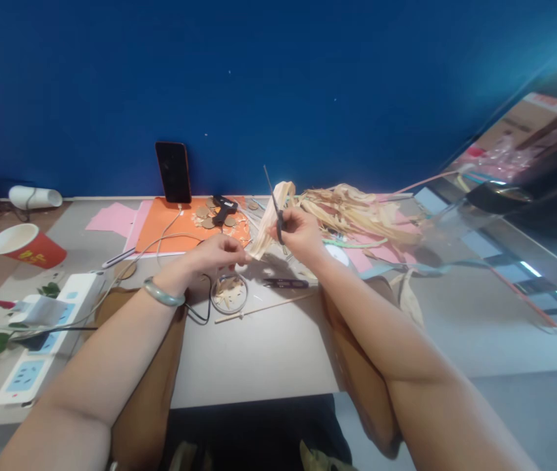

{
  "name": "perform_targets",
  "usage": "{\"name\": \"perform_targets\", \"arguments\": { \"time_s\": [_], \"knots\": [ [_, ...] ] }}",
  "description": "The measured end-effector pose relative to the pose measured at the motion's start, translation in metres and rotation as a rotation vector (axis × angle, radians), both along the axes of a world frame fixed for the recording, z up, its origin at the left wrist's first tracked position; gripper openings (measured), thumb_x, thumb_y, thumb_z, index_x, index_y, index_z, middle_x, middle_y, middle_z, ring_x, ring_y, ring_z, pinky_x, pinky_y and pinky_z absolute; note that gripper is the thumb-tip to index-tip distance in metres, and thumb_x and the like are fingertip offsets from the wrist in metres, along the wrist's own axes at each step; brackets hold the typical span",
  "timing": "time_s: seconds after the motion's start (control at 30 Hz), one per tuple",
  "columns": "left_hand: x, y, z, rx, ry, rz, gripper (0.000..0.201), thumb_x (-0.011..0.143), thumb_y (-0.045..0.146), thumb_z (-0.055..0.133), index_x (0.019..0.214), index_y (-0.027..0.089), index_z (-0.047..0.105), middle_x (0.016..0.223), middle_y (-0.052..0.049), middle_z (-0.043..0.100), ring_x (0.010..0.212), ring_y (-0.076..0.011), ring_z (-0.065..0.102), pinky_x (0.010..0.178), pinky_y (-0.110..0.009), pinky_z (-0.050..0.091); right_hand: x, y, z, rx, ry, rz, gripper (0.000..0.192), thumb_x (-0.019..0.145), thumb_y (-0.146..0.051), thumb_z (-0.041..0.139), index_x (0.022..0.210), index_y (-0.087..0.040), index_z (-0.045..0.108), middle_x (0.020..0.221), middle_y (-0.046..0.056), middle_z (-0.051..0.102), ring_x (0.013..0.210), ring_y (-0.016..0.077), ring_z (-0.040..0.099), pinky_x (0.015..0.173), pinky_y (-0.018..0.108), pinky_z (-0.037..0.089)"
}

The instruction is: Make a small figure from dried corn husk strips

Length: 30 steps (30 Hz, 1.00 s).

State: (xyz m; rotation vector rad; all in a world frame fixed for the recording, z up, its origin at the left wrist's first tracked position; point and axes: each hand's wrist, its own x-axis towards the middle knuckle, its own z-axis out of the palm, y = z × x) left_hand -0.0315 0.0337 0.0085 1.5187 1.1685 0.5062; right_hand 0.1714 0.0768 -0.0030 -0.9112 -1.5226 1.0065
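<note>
My left hand (222, 251), with a pale bracelet on its wrist, pinches the lower end of a pale dried corn husk (263, 237). The husk stands up between my hands, creased lengthwise. In my right hand (302, 234) is a pair of dark scissors (279, 218), fingers closed round the handles. Their blades point up and to the left, crossing in front of the husk; whether they are cutting cannot be made out. Behind my right hand lies a heap of dried husks (352, 206). Below the hands are a small round dish (230, 293) with scraps and dark thread snips (286, 283).
A black glue gun (224, 209) and wooden discs lie on orange paper (161, 226). A phone (173, 173) leans against the blue wall. At left stand a tilted paper cup (31, 247) and a power strip (46, 343) with cables. A thin stick (269, 307) lies in front.
</note>
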Motion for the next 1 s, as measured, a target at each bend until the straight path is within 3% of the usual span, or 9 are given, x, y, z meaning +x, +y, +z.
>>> {"name": "perform_targets", "arguments": {
  "time_s": [0.17, 0.3, 0.4, 0.5, 0.6, 0.8, 1.0],
  "knots": [
    [-0.011, -0.002, 0.008, 0.18, 0.359, -0.301, 0.01, 0.063, 0.021, 0.067, 0.071, 0.016, 0.072, 0.068, -0.001, 0.067, 0.064, -0.0124, 0.058, 0.057, -0.021, 0.038, 0.003, 0.006, -0.001, -0.012, -0.003, -0.025, 0.033, 0.055, -0.027, 0.078, 0.058, -0.019, 0.046, 0.058, -0.005, 0.051, 0.055, 0.0089, 0.045, 0.053, 0.025, 0.037],
    [-0.01, -0.004, 0.008, 0.229, 0.507, -0.23, 0.005, 0.059, 0.017, 0.066, 0.06, 0.019, 0.069, 0.059, 0.0, 0.063, 0.054, -0.0122, 0.052, 0.051, -0.023, 0.032, 0.003, 0.007, -0.003, -0.03, -0.008, -0.019, 0.036, 0.052, -0.027, 0.08, 0.058, -0.019, 0.046, 0.059, -0.004, 0.052, 0.057, 0.0098, 0.047, 0.055, 0.026, 0.039],
    [-0.009, -0.003, -0.001, 0.223, 0.544, -0.18, 0.007, 0.053, 0.017, 0.069, 0.05, 0.021, 0.065, 0.046, 0.002, 0.054, 0.045, -0.0109, 0.044, 0.046, -0.024, 0.026, 0.003, 0.006, -0.003, -0.035, -0.011, -0.023, 0.037, 0.052, -0.028, 0.081, 0.058, -0.02, 0.045, 0.059, -0.004, 0.051, 0.057, 0.0103, 0.047, 0.055, 0.026, 0.04],
    [-0.007, -0.002, -0.015, 0.25, 0.565, -0.123, 0.018, 0.045, 0.014, 0.072, 0.039, 0.02, 0.056, 0.036, 0.003, 0.04, 0.041, -0.0104, 0.037, 0.046, -0.025, 0.022, 0.003, 0.006, -0.002, -0.026, -0.024, -0.027, 0.037, 0.052, -0.027, 0.08, 0.058, -0.019, 0.044, 0.059, -0.004, 0.051, 0.057, 0.0102, 0.047, 0.055, 0.026, 0.039],
    [-0.004, -0.003, -0.021, 0.265, 0.582, -0.101, 0.02, 0.042, 0.009, 0.069, 0.037, 0.02, 0.054, 0.035, 0.003, 0.037, 0.044, -0.0125, 0.041, 0.049, -0.026, 0.024, 0.003, 0.005, -0.002, -0.029, -0.019, -0.017, 0.037, 0.053, -0.026, 0.08, 0.057, -0.019, 0.044, 0.059, -0.004, 0.051, 0.057, 0.0102, 0.047, 0.055, 0.026, 0.039],
    [-0.006, -0.007, -0.004, 0.152, 0.58, -0.148, 0.01, 0.051, 0.011, 0.065, 0.046, 0.019, 0.062, 0.043, 0.001, 0.052, 0.045, -0.0129, 0.045, 0.049, -0.025, 0.028, 0.003, 0.005, -0.001, -0.055, 0.011, 0.005, 0.036, 0.052, -0.025, 0.081, 0.059, -0.019, 0.045, 0.059, -0.004, 0.05, 0.057, 0.0103, 0.048, 0.056, 0.027, 0.041],
    [-0.014, -0.005, 0.011, 0.026, 0.266, -0.182, 0.008, 0.061, 0.022, 0.065, 0.061, 0.015, 0.07, 0.056, 0.0, 0.063, 0.053, -0.0117, 0.053, 0.05, -0.021, 0.035, 0.003, 0.006, -0.003, -0.084, 0.025, 0.03, 0.038, 0.05, -0.027, 0.082, 0.059, -0.019, 0.046, 0.059, -0.005, 0.052, 0.057, 0.0104, 0.049, 0.057, 0.027, 0.043]
  ]
}}
